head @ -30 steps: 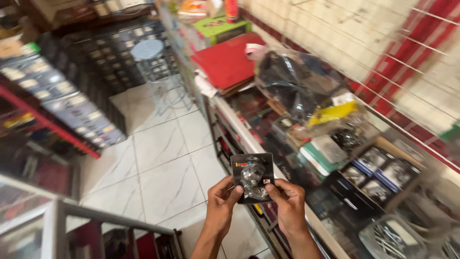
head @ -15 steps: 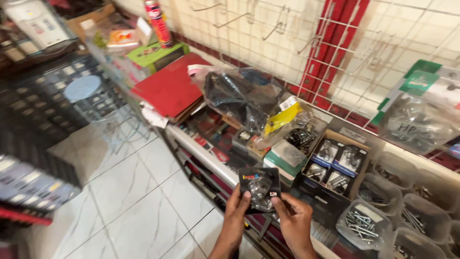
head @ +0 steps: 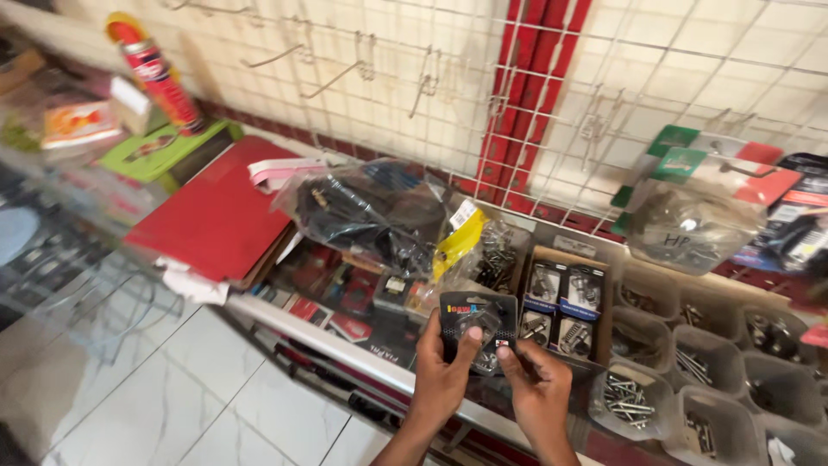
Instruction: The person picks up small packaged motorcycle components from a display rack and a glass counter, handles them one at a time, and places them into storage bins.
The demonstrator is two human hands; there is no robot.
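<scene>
A small black blister pack (head: 479, 323) with a metal part under clear plastic is held up in front of me by both hands. My left hand (head: 441, 373) grips its left side, thumb across the front. My right hand (head: 536, 390) pinches its lower right corner. The pack hovers over a glass counter edge (head: 328, 338), just left of a cardboard box (head: 565, 302) that holds several similar black packs.
A clear bag of black parts (head: 371, 211) and a red folder (head: 216, 211) lie on the counter. Clear tubs of screws and bolts (head: 690, 371) fill the right. A wire grid with hooks (head: 448, 78) covers the wall, with hanging packets (head: 699, 207). White floor tiles (head: 172, 397) lie lower left.
The view has swung right and closer to the counter and wall grid. Both hands still hold the pack, now raised beside the box of similar packs.
</scene>
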